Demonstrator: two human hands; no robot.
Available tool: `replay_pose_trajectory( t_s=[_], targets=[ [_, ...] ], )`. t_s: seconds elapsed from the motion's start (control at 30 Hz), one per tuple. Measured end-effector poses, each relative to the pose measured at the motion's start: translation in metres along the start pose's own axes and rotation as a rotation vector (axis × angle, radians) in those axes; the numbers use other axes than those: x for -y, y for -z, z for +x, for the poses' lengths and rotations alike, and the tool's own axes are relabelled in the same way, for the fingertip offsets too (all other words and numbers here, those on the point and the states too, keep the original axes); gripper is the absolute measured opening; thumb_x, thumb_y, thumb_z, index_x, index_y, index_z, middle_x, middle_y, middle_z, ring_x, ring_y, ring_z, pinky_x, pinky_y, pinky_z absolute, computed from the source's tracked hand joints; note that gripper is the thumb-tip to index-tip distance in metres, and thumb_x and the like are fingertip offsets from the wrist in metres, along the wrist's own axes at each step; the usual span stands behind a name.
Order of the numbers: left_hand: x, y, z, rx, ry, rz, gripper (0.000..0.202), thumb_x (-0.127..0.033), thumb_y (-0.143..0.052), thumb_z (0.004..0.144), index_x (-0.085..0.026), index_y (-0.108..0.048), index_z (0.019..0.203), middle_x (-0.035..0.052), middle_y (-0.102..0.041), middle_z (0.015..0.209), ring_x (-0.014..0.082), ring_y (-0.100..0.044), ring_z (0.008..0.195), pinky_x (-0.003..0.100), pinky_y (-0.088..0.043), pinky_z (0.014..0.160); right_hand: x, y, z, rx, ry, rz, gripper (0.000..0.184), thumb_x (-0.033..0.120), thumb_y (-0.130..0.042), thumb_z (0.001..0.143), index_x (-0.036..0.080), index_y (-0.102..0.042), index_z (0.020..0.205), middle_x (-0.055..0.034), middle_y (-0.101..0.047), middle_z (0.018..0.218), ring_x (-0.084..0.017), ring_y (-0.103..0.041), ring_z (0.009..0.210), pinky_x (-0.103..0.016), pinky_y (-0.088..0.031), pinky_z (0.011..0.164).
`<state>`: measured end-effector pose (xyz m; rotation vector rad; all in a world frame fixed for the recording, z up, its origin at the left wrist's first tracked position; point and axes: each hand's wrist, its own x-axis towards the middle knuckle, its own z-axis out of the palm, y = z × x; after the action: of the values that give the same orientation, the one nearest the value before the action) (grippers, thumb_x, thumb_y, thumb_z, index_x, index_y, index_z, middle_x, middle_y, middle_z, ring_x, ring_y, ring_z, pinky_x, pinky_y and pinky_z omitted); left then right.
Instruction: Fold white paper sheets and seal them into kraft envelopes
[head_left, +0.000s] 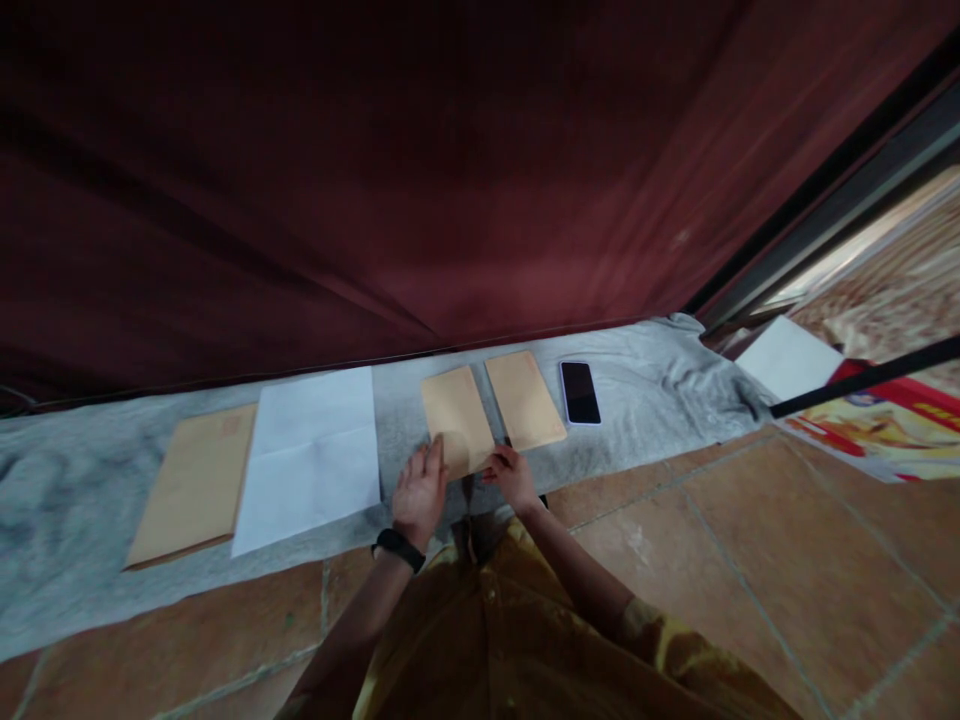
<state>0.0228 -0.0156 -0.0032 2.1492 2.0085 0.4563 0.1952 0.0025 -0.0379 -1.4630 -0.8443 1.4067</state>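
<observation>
A tan paper envelope (456, 408) lies in front of me on a grey cloth, its near end slightly raised. My left hand (420, 492) rests against its lower left edge with the fingers stretched out. At its lower right corner, my right hand (514, 480) has thumb and fingers pinched on the paper. Just right of it is a stack of similar envelopes (526, 398), close to the right fingertips. A white sheet of paper (311, 460) with fold creases is spread to the left, beside a larger tan envelope stack (196, 480).
A dark-screened phone (580, 393) lies right of the envelopes. The grey cloth (645, 370) covers a long narrow surface against a dark red curtain (450, 220). A black bar, a white box (789, 358) and a colourful printed package (885, 420) are at the right, above the tiled floor (720, 570).
</observation>
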Motion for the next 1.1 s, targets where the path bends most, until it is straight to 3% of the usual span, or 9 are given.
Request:
replay_pose_trajectory(
  t_s=[0.13,0.33,0.47,0.6,0.83,1.1],
  targets=[
    [-0.005,-0.005,-0.002,0.036,-0.284,0.145,0.056,-0.009,-0.039,0.093,-0.019,-0.048,0.148,0.0136,-0.047,0.155,0.0291,-0.049,0.136,0.046,-0.042,0.11,0.002,0.001,0.0,-0.001,0.007,-0.048,0.03,0.046,-0.06,0.079,0.02,-0.061,0.095,0.0022,-0.061,0.065,-0.016,-0.064,0.056,-0.03,-0.059,0.056],
    [-0.011,-0.014,-0.006,0.114,-0.469,0.235,0.065,-0.001,-0.033,0.089,-0.016,-0.043,0.151,0.0114,-0.042,0.159,0.026,-0.037,0.147,0.049,-0.032,0.121,0.007,0.008,0.001,0.029,0.05,-0.191,0.023,0.037,-0.059,0.083,0.02,-0.062,0.098,0.0026,-0.061,0.065,-0.016,-0.063,0.058,-0.027,-0.056,0.055],
    [-0.014,-0.018,-0.006,0.168,-0.5,0.275,0.063,-0.001,-0.033,0.09,-0.014,-0.045,0.15,0.0117,-0.044,0.157,0.0249,-0.041,0.145,0.045,-0.035,0.12,0.012,0.009,0.004,0.026,0.108,-0.452,0.014,0.024,-0.055,0.087,0.02,-0.063,0.097,0.0019,-0.06,0.065,-0.014,-0.058,0.055,-0.023,-0.049,0.055],
    [-0.009,-0.022,-0.007,0.186,-0.521,0.301,0.06,-0.003,-0.035,0.091,-0.015,-0.049,0.147,0.0122,-0.045,0.157,0.0255,-0.041,0.145,0.046,-0.036,0.119,0.014,0.008,0.005,0.025,0.196,-0.684,0.022,0.015,-0.048,0.089,0.018,-0.061,0.106,-0.0026,-0.066,0.077,-0.014,-0.059,0.059,-0.022,-0.046,0.059],
    [-0.003,-0.023,-0.012,0.16,-0.546,0.265,0.064,-0.004,-0.035,0.09,-0.02,-0.043,0.151,0.0121,-0.04,0.16,0.0236,-0.037,0.148,0.047,-0.035,0.12,0.017,0.006,0.001,-0.015,0.245,-0.825,0.023,0.015,-0.052,0.088,0.019,-0.061,0.109,-0.0082,-0.071,0.093,-0.019,-0.066,0.081,-0.025,-0.047,0.074],
    [0.016,-0.022,-0.021,0.154,-0.524,0.2,0.07,-0.001,-0.032,0.087,-0.023,-0.041,0.153,0.0084,-0.045,0.157,0.0213,-0.037,0.148,0.046,-0.034,0.12,0.018,0.005,-0.001,-0.053,0.265,-0.825,0.036,0.013,-0.052,0.088,0.017,-0.057,0.123,-0.011,-0.073,0.1,-0.022,-0.069,0.086,-0.029,-0.049,0.078]
  ],
)
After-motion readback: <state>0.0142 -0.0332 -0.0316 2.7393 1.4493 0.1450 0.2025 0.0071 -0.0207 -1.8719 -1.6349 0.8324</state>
